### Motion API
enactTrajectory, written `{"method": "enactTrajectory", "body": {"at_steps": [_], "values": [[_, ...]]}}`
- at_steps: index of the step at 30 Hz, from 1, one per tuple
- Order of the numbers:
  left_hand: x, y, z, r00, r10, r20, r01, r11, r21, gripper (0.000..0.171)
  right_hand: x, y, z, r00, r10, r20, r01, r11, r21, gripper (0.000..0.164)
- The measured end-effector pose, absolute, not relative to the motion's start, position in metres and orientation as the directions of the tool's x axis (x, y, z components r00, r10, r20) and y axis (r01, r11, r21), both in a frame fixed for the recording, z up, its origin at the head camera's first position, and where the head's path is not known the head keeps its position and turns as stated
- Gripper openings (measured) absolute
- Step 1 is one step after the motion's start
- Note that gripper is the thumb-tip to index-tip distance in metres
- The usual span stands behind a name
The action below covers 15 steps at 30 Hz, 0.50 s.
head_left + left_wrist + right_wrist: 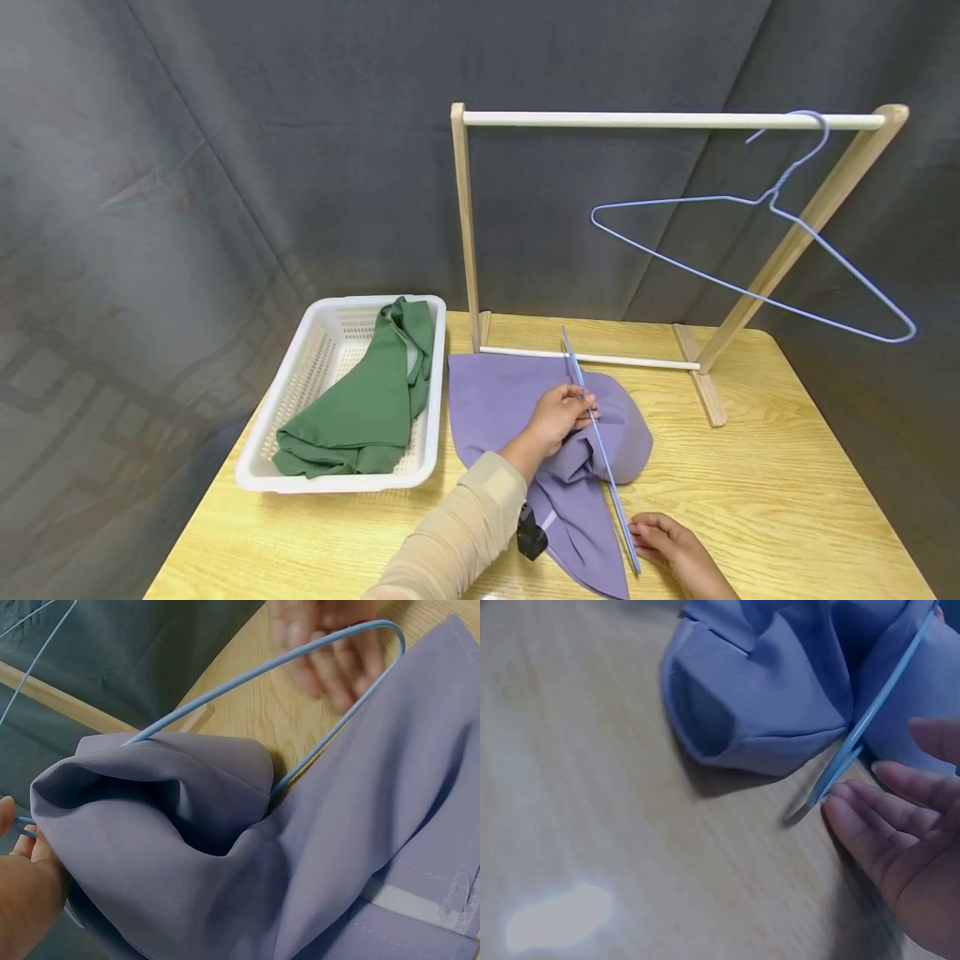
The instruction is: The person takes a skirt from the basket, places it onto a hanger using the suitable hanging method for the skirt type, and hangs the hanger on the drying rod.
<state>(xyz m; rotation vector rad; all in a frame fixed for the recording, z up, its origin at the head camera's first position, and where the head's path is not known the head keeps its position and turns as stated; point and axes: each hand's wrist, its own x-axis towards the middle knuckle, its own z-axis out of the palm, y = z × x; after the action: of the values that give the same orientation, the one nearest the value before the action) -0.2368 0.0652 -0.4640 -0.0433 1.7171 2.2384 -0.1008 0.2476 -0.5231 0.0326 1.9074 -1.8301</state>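
A purple garment (502,392) lies spread and bunched on the table; a sleeve-like opening (705,720) shows in the right wrist view. A blue wire hanger (609,475) stands nearly edge-on over it, part of its frame hidden by the cloth in the left wrist view. My left hand (561,417) pinches the hanger between thumb and fingers, above the bunched cloth. Beside the hanger's near end is my right hand (671,546), its fingers loosely bent. In the right wrist view its fingertips (840,799) are at the wire, with no grip around it.
At the left stands a white plastic basket (251,475) holding a folded green garment (360,408). Behind the purple garment is a rack with a white rail (637,121) and wooden posts (467,233). Another blue wire hanger (697,271) hangs from the rail's right end.
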Motion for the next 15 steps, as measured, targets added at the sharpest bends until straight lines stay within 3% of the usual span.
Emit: {"method": "enactTrajectory", "body": {"at_steps": [7, 13, 15], "values": [[-0.235, 0.063, -0.460, -0.948, 0.236, -0.212, -0.260, -0.198, 0.945, 0.015, -0.124, 0.243, -0.524, -0.912, -0.165, -0.375, 0.399, -0.145, -0.905, 0.055], [-0.233, 0.064, -0.460, -0.948, 0.230, -0.220, -0.265, -0.189, 0.945, 0.013, -0.139, 0.238, -0.524, -0.912, -0.156, -0.380, 0.410, -0.283, -0.867, 0.048], [-0.233, 0.065, -0.460, -0.949, 0.229, -0.218, -0.262, -0.186, 0.947, 0.013, -0.142, 0.237, -0.526, -0.912, -0.158, -0.378, 0.410, -0.335, -0.848, 0.039]]}}
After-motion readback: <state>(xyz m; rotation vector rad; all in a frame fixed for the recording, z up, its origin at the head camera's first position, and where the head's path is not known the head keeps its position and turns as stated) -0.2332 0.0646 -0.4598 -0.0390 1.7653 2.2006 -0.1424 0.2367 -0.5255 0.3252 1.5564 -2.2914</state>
